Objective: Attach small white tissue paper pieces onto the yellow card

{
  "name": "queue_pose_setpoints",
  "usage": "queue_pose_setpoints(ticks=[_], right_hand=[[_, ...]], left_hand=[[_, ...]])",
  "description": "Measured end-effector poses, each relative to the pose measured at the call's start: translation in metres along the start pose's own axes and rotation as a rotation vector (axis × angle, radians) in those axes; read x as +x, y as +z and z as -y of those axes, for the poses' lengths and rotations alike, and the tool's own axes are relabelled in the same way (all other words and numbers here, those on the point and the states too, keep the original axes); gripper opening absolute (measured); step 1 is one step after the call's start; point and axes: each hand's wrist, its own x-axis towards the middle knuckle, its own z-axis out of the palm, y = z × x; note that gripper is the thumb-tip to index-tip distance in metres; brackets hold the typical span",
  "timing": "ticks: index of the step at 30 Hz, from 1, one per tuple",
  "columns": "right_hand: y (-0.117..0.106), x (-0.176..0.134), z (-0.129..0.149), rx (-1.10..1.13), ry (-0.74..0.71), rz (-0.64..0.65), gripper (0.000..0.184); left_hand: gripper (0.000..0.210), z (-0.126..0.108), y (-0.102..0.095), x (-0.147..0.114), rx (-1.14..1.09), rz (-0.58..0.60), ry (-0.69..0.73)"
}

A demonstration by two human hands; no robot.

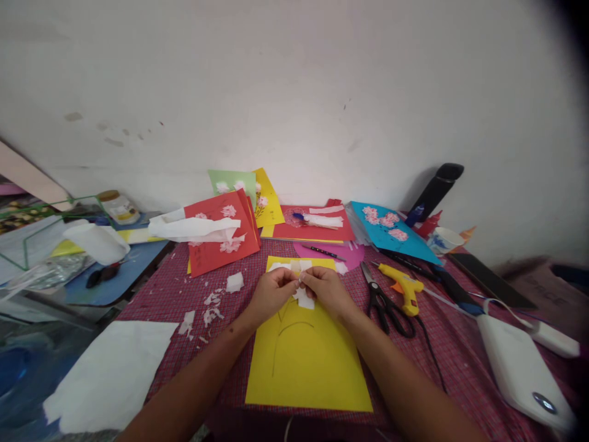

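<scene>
My left hand (pixel 275 294) and my right hand (pixel 327 291) meet above the top part of a yellow sheet of paper (pixel 313 368). Fingertips of both are pinched together on a small piece of white tissue paper, mostly hidden by the fingers. Under and behind them lie several white tissue squares (pixel 305 299). Thin dark curved lines are drawn on the yellow sheet. Left of my left hand, a loose tissue square (pixel 234 282) and torn white scraps (pixel 212 315) lie on the checked tablecloth (pixel 184 362).
Black scissors (pixel 384 304) and a yellow glue gun (pixel 402 287) lie at right, near a white box-shaped device (pixel 518 368). Red cards (pixel 216 252) and a blue card (pixel 391 230) with pink flowers stand behind. A tissue roll (pixel 99 242) and white sheet (pixel 115 368) are left.
</scene>
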Motion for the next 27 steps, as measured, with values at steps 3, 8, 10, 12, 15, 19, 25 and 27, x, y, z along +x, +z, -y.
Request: queue_pose_setpoints(ticks=[3,8,10,12,15,19,25,27], right_hand=[[0.0,0.001,-0.001,0.009,-0.001,-0.002,0.025],[0.0,0.001,-0.004,0.016,0.0,0.006,0.027],[0.0,0.001,-0.004,0.022,-0.003,0.004,0.028],[0.0,0.001,-0.004,0.03,-0.004,0.0,0.028],[0.0,0.0,-0.002,0.04,-0.007,-0.005,0.029],[-0.001,0.0,0.0,0.033,-0.014,-0.008,0.03],[-0.003,0.001,-0.003,0.022,-0.014,-0.013,0.028],[-0.003,0.0,-0.002,0.034,-0.02,-0.02,0.027]], left_hand=[[0.01,0.001,-0.001,0.0,0.033,-0.006,0.016],[0.01,0.003,-0.002,0.0,0.056,-0.002,0.031],[0.01,0.003,-0.002,0.001,0.047,-0.011,0.024],[0.009,0.0,-0.002,0.001,0.018,-0.017,-0.001],[0.009,-0.004,-0.001,0.001,-0.036,-0.021,-0.042],[0.011,-0.009,-0.001,0.001,-0.098,-0.021,-0.065],[0.013,-0.009,-0.003,0.001,-0.233,-0.056,-0.102],[0.013,-0.009,-0.003,0.001,-0.268,-0.061,-0.112]])
